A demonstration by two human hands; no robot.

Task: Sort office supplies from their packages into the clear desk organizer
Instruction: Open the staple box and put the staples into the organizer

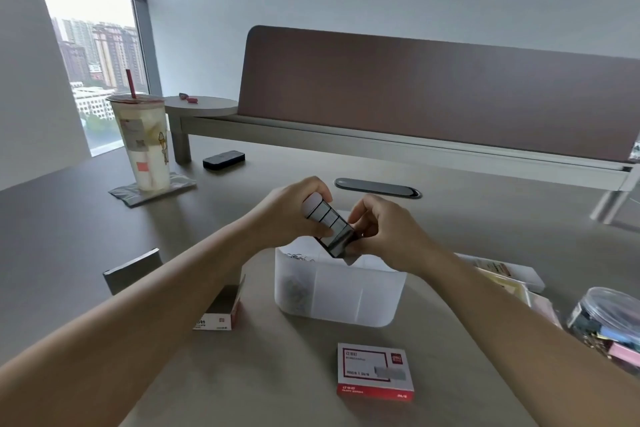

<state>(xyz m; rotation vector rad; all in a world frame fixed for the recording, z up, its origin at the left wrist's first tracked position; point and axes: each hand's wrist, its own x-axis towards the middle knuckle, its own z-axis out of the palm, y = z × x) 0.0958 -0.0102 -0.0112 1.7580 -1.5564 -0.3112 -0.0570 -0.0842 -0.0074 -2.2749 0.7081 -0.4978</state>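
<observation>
Both hands hold a tilted inner tray of staples (329, 224) above the clear desk organizer (337, 295). My left hand (294, 208) grips the tray's upper end. My right hand (381, 232) pinches the lower end, which hangs over the organizer's back compartments. Several grey staple strips lie side by side in the tray. Paper clips show in the organizer's back left compartment. An open, empty red-and-white staple box (221, 308) lies left of the organizer. A closed red-and-white staple box (374, 371) lies in front of it.
A clear jar of coloured binder clips (609, 329) and packs of sticky notes (505, 277) sit at the right. A drink cup with a red straw (142, 142) stands on a coaster at the far left. A grey flat object (133, 272) lies left; a desk divider (433, 90) runs behind.
</observation>
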